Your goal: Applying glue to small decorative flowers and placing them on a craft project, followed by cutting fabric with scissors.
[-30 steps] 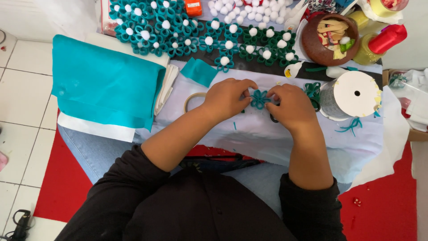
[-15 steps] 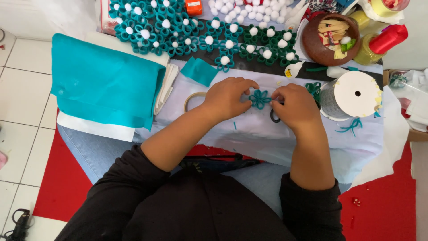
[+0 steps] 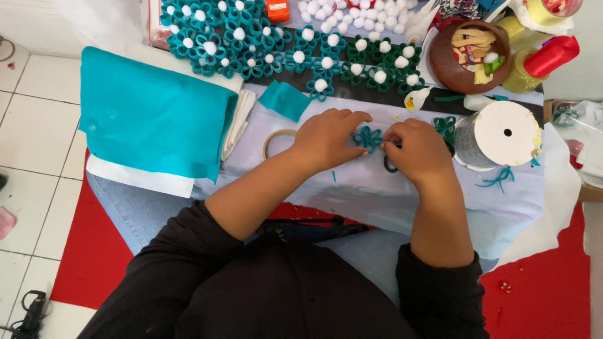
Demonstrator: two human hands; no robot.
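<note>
A small teal felt flower point(image 3: 367, 137) lies on the pale cloth point(image 3: 377, 188) over my lap. My left hand point(image 3: 323, 138) rests beside it, fingertips pressing its left petals. My right hand point(image 3: 418, 149) pinches the flower's right side with curled fingers. Under my right hand a dark scissor loop point(image 3: 389, 167) shows. A second, darker green felt flower point(image 3: 446, 127) sits just right of my right hand.
Rows of teal flowers with white pompoms point(image 3: 276, 44) lie ahead. Folded teal felt point(image 3: 151, 116) is on the left, a tape ring point(image 3: 276, 139) near my left wrist. A large spool point(image 3: 499, 135), a brown bowl point(image 3: 468, 56) and glue bottles point(image 3: 540, 59) stand right.
Both hands have stayed on the teal flower, with only small finger shifts. My right hand has edged slightly lower.
</note>
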